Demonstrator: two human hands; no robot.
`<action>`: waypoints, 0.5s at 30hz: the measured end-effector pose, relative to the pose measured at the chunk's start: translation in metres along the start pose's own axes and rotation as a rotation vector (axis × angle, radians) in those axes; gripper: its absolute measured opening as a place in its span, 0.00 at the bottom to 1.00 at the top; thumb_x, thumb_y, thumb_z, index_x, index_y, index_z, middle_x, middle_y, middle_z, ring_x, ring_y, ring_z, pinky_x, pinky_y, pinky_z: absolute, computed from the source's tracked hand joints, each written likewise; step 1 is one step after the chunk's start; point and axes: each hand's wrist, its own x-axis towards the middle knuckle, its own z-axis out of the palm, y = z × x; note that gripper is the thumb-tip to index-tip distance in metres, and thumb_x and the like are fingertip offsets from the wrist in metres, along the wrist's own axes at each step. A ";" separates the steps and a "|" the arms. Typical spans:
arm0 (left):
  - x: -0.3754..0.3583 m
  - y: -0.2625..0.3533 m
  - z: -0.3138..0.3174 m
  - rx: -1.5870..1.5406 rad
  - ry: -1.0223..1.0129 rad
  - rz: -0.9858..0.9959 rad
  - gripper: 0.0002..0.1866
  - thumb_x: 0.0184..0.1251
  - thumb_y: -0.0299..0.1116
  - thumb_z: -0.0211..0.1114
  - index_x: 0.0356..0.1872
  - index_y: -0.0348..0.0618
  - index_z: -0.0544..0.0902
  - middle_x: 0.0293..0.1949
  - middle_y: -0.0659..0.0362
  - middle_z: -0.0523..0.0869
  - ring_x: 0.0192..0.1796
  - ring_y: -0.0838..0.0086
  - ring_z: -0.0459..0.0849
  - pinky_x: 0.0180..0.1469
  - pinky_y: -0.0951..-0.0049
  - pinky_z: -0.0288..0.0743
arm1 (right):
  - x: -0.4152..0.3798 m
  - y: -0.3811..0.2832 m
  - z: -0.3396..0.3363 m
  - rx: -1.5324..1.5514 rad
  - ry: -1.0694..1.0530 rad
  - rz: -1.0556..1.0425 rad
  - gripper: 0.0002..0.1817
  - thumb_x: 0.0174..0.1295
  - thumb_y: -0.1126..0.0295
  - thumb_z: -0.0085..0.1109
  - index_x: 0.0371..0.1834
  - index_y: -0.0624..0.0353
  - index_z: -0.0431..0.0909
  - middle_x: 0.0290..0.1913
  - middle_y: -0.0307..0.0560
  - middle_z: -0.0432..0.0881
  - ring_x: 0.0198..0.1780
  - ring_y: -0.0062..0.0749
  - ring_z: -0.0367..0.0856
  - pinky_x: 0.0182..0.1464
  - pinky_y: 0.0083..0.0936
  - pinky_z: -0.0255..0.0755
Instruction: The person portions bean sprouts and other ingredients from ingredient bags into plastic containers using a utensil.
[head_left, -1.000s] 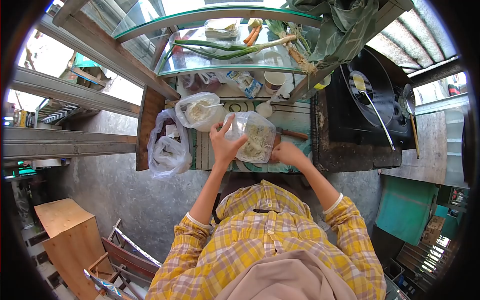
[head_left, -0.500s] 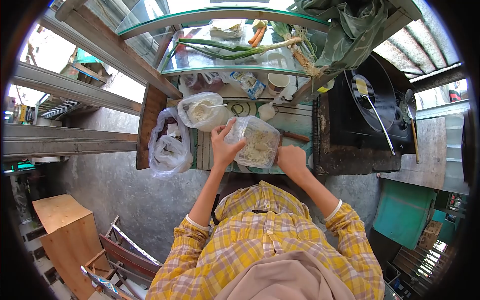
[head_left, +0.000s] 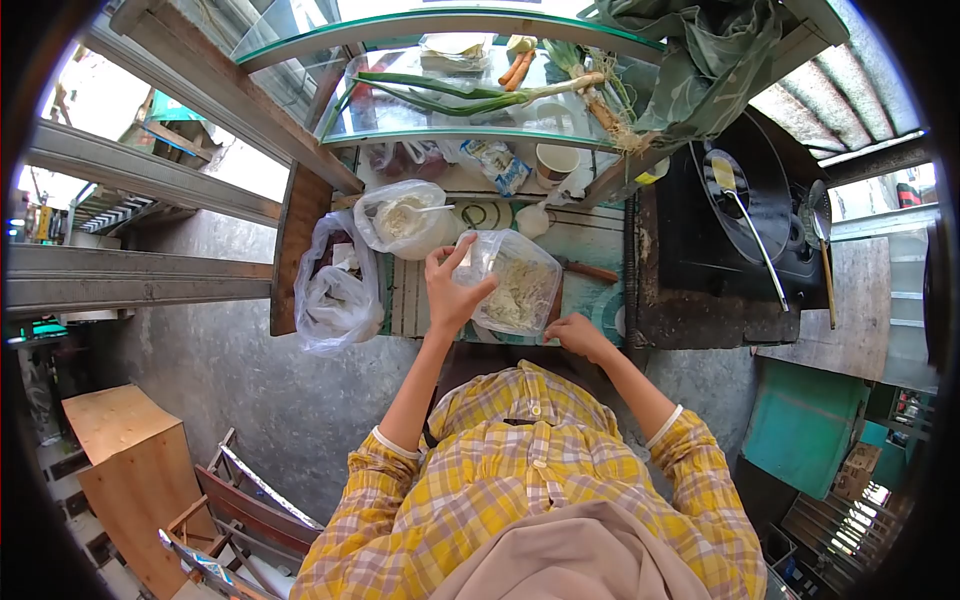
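Observation:
A clear plastic container point(head_left: 520, 290) with pale, flour-like shreds in it is tilted toward me at the front of the worktop. My left hand point(head_left: 455, 290) grips its left side, thumb and fingers apart around the edge. My right hand point(head_left: 580, 336) is low at the container's right front corner, its fingers drawn together; what they hold, if anything, is hidden. Behind the container lies a knife with a brown handle point(head_left: 590, 271). To the left stands an open plastic bag of white flour point(head_left: 403, 222) with a white spoon in it.
Another plastic bag point(head_left: 340, 300) sits at the worktop's left end. On the glass shelf point(head_left: 450, 130) lie green onions point(head_left: 440, 97) and orange roots. A black stove point(head_left: 690, 220) on the right carries a wok point(head_left: 745, 210) with a spatula. A white cup point(head_left: 556, 165) stands behind.
My right hand has moved down and slightly right from the container's right side to its front corner. My left hand stays on the container, which has barely shifted.

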 end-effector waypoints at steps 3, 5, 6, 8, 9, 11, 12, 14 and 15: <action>0.000 -0.001 -0.005 -0.009 -0.032 -0.024 0.37 0.40 0.43 0.73 0.60 0.57 0.78 0.51 0.50 0.72 0.55 0.60 0.73 0.61 0.63 0.64 | -0.003 -0.020 -0.015 0.339 -0.132 0.209 0.12 0.56 0.64 0.55 0.28 0.61 0.84 0.12 0.33 0.64 0.14 0.16 0.56 0.18 0.22 0.49; 0.000 0.000 -0.008 -0.025 -0.046 -0.048 0.37 0.40 0.44 0.72 0.61 0.58 0.77 0.52 0.49 0.72 0.56 0.59 0.72 0.61 0.63 0.64 | 0.010 -0.016 -0.018 0.175 -0.016 -0.033 0.14 0.57 0.64 0.53 0.28 0.62 0.84 0.13 0.35 0.67 0.14 0.19 0.59 0.19 0.23 0.52; 0.000 0.000 -0.009 -0.030 -0.051 -0.059 0.37 0.41 0.44 0.72 0.61 0.58 0.77 0.53 0.49 0.72 0.57 0.59 0.72 0.62 0.63 0.63 | 0.017 -0.010 -0.019 0.094 0.046 -0.151 0.14 0.58 0.64 0.52 0.28 0.62 0.84 0.13 0.36 0.68 0.14 0.20 0.60 0.19 0.24 0.54; 0.000 0.002 -0.008 -0.040 -0.068 -0.065 0.37 0.41 0.44 0.72 0.61 0.59 0.77 0.53 0.49 0.72 0.57 0.59 0.72 0.62 0.63 0.63 | 0.033 0.001 -0.025 -0.036 0.073 -0.208 0.15 0.59 0.64 0.51 0.28 0.62 0.83 0.17 0.40 0.73 0.17 0.24 0.66 0.22 0.27 0.59; 0.001 0.002 -0.009 -0.045 -0.073 -0.063 0.37 0.41 0.44 0.72 0.61 0.59 0.77 0.53 0.48 0.72 0.58 0.59 0.72 0.62 0.63 0.63 | 0.038 0.003 -0.027 -0.105 0.083 -0.238 0.15 0.59 0.64 0.50 0.28 0.62 0.83 0.19 0.41 0.75 0.18 0.27 0.68 0.23 0.28 0.62; 0.000 0.002 -0.011 -0.052 -0.069 -0.065 0.38 0.41 0.44 0.72 0.61 0.59 0.77 0.53 0.49 0.72 0.58 0.59 0.71 0.63 0.63 0.62 | 0.010 -0.035 -0.036 -0.093 0.079 -0.143 0.16 0.58 0.64 0.48 0.27 0.65 0.82 0.25 0.50 0.80 0.28 0.37 0.77 0.35 0.33 0.69; 0.000 0.003 -0.011 -0.057 -0.063 -0.067 0.38 0.40 0.44 0.72 0.61 0.59 0.77 0.53 0.49 0.72 0.58 0.59 0.71 0.63 0.63 0.62 | -0.001 -0.048 -0.038 -0.088 0.077 -0.095 0.17 0.58 0.64 0.48 0.26 0.66 0.82 0.28 0.55 0.83 0.33 0.43 0.82 0.40 0.35 0.72; 0.000 0.003 -0.010 -0.069 -0.049 -0.057 0.37 0.39 0.43 0.72 0.61 0.58 0.77 0.52 0.49 0.72 0.57 0.59 0.72 0.62 0.63 0.64 | -0.001 -0.044 -0.037 -0.271 0.193 -0.239 0.16 0.59 0.65 0.48 0.28 0.64 0.82 0.29 0.56 0.83 0.32 0.49 0.81 0.38 0.38 0.73; 0.001 0.003 -0.010 -0.076 -0.040 -0.046 0.37 0.39 0.42 0.72 0.60 0.58 0.78 0.51 0.49 0.72 0.56 0.59 0.72 0.60 0.62 0.66 | 0.000 -0.041 -0.036 -0.361 0.251 -0.312 0.15 0.59 0.65 0.48 0.29 0.63 0.83 0.30 0.56 0.83 0.32 0.53 0.80 0.37 0.40 0.73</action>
